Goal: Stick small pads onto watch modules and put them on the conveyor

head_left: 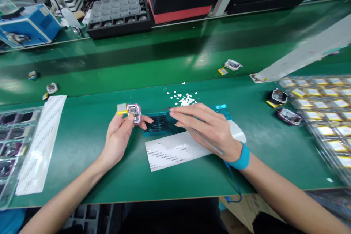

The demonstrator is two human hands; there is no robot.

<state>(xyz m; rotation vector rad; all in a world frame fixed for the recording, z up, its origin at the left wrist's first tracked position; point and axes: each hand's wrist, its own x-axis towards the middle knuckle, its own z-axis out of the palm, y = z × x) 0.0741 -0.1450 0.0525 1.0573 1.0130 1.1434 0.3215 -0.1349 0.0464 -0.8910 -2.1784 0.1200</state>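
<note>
Watch case, grasped by the left hand, stretches roughly twelve to six o'clock, battery toward nine; the right hand grips tweezers, tip toward ten.

Repeated small, illegible lettering on the white sheet and white strip.

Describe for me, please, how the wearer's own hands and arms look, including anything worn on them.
The left hand is ungloved, with nothing visible on its wrist. The right hand is ungloved too, but has a broad, plain blue band around the wrist, with a thin blue cord by it. No sleeve shows on the left forearm or right forearm.
</note>
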